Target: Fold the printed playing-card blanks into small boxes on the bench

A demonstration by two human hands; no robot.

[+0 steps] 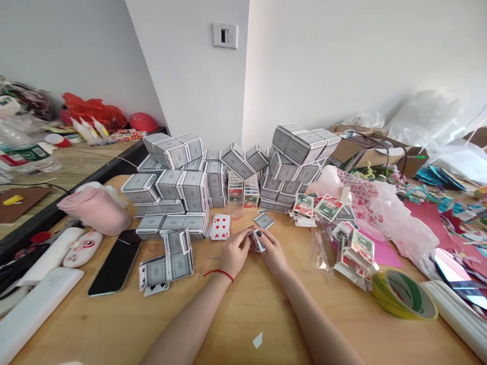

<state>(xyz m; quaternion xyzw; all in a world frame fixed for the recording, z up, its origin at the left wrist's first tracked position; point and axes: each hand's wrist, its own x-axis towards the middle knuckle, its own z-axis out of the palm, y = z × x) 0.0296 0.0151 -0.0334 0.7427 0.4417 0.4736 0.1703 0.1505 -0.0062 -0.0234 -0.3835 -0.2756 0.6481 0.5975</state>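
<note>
Both hands meet at the middle of the wooden table, holding a small bunch of playing cards point(257, 242) between them. My left hand point(235, 251), with a red string on its wrist, pinches the cards' left side. My right hand point(272, 252) grips them from the right; its fingers partly hide them. Just beyond lies a grey-backed playing card point(264, 219). Left of my hands is a face-up pile topped by a six of hearts point(220, 227). Behind stand stacked grey-backed card blocks point(182, 190) and, at centre, upright card boxes point(251, 195).
At left lie a phone point(114, 268), a pink roll point(95, 209) and loose card blocks point(173, 261). On the right are opened card boxes point(355, 251), a yellow tape roll point(403, 295) and a plastic bag point(388, 218). A paper scrap point(257, 340) sits near the front.
</note>
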